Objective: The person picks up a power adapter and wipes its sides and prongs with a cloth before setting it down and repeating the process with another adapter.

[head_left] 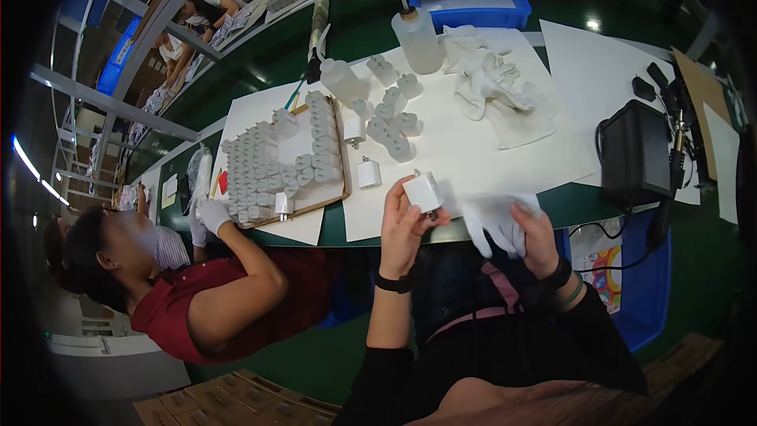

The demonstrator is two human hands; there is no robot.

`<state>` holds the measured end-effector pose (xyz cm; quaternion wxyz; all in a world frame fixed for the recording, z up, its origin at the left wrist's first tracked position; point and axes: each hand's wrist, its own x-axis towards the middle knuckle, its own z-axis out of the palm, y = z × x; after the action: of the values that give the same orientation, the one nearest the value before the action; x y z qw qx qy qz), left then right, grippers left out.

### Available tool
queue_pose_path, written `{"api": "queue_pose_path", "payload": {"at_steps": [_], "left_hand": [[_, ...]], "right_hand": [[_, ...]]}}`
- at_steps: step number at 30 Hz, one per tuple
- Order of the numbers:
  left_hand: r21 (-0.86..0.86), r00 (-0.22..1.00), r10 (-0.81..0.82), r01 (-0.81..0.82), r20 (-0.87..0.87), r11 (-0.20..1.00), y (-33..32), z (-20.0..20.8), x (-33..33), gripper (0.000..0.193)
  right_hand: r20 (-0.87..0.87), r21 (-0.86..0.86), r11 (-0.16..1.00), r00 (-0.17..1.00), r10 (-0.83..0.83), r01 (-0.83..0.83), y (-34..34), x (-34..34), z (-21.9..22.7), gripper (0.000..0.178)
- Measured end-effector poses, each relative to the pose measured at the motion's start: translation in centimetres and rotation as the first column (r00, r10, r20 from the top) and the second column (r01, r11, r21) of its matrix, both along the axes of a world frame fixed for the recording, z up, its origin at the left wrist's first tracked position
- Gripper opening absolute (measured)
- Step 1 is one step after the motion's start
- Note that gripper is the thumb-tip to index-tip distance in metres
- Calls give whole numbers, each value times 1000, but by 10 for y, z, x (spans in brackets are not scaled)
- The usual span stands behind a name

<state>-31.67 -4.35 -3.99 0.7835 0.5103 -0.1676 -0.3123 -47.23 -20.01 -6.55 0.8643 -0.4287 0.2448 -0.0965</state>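
Left hand (402,238) pinches white charger (423,192) over table's (583,197) near edge. Right hand (538,243) grips white glove (490,221), just right of charger.

White charger (423,192) part-covered by left hand (402,235), right hand (538,243) partly behind white glove (490,225) — grip unclear, co-worker's face (136,230) blurred, blue tray (473,19) cut by top edge, blue bin (645,317) partly under bench (582,199), cartons (236,400) cropped below, far workers (169,50) — too small to tell

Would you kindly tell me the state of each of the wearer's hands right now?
Left hand: closed, holding a white plug adapter.
Right hand: closed, holding a white glove.
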Motion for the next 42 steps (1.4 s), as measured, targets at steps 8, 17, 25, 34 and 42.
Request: {"api": "queue_pose_path", "payload": {"at_steps": [8, 17, 25, 34, 42], "left_hand": [[-839, 744, -659, 286, -110, 463, -22, -48, -16, 48], [-231, 924, -4, -91, -383, 969, -16, -37, -52, 49], [-681, 827, -435, 89, -356, 727, -17, -35, -13, 37], [-417, 937, -194, 58, -291, 907, -15, -13, -23, 40], [-56, 975, 74, -88, -211, 995, -20, -23, -53, 47]], "right_hand": [[379, -827, 466, 924, 47, 315, 3, 47, 52, 35], [251, -968, 79, 880, 404, 240, 21, 48, 49, 43], [225, -862, 498, 807, 546, -96, 24, 3, 17, 40], [294, -526, 786, 937, -190, 325, -15, 16, 41, 37], [246, -969, 87, 914, 324, 230, 15, 37, 40, 39]]}}
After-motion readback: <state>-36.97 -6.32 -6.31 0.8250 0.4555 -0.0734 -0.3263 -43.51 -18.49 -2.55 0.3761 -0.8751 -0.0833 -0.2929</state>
